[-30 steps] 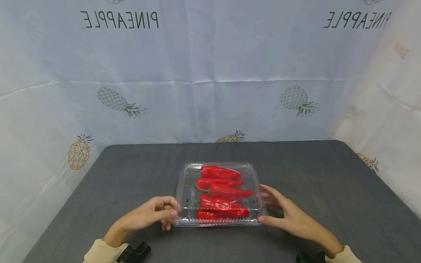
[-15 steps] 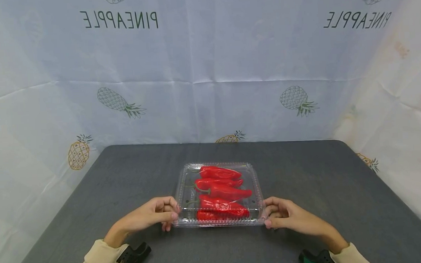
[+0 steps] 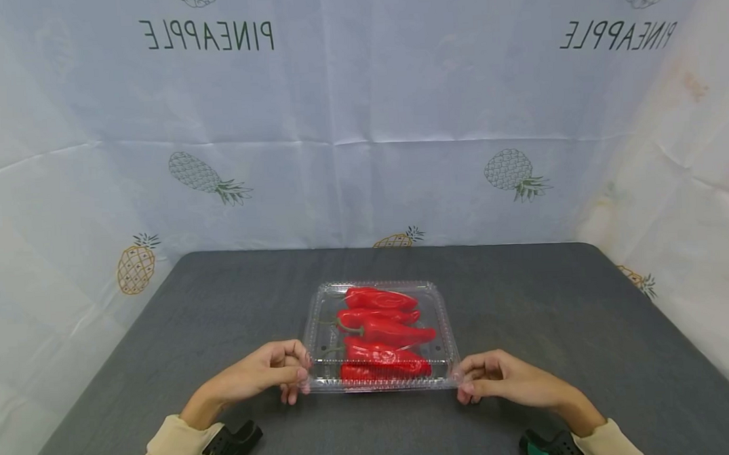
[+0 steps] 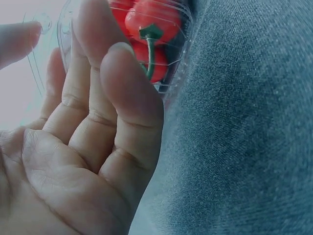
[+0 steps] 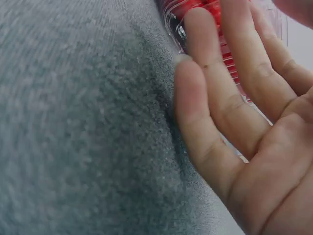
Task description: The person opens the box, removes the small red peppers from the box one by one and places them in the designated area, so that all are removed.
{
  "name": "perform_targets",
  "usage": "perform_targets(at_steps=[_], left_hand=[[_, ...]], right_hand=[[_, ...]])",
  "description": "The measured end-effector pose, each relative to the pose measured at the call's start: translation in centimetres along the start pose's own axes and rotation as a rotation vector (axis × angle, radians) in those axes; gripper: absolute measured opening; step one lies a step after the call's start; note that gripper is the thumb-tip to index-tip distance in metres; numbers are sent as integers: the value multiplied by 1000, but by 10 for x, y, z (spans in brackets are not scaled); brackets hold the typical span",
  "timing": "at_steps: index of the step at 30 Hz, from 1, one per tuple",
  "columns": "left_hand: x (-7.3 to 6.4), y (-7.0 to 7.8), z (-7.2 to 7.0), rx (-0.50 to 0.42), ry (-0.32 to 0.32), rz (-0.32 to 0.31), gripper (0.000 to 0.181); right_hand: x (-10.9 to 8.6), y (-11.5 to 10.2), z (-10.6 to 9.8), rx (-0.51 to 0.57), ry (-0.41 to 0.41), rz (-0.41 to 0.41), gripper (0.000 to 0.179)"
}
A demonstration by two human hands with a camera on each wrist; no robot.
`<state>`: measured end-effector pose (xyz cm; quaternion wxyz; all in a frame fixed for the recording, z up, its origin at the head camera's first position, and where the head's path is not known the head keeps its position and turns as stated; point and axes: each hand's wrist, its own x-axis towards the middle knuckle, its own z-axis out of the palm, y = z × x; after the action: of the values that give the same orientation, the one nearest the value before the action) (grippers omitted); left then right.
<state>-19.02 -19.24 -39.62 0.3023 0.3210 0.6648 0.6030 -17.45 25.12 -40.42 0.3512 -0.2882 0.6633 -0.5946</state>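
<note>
In the head view, a clear plastic clamshell box (image 3: 384, 387) with its lid down lies mid-table. Several red peppers (image 3: 398, 332) with green stems show through the lid. My left hand (image 3: 263, 369) pinches the rim at the near left corner between thumb and fingers. At the near right corner my right hand (image 3: 508, 380) pinches the rim the same way. The left wrist view shows a pepper (image 4: 154, 22) behind the fingers, with the thumb at a round tab on the clear edge. In the right wrist view the fingers (image 5: 200, 39) cover part of the box's side.
The box stands on a dark grey table (image 3: 257, 280) with rounded far corners. Behind and along both sides hangs a pale cloth (image 3: 359, 105) printed with pineapples. Black straps (image 3: 232, 439) sit at both wrists, by beige sleeves.
My right hand has shifted right and nearer to me along the box, drawing its fingers together at the near right corner. The left hand and the box have barely moved.
</note>
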Motion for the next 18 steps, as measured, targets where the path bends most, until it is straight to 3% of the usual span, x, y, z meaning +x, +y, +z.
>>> perform_targets(at_steps=[18], left_hand=[[1,0,3,-18,17,-17,7]], right_hand=[[-2,0,-1,68,41,40,34]])
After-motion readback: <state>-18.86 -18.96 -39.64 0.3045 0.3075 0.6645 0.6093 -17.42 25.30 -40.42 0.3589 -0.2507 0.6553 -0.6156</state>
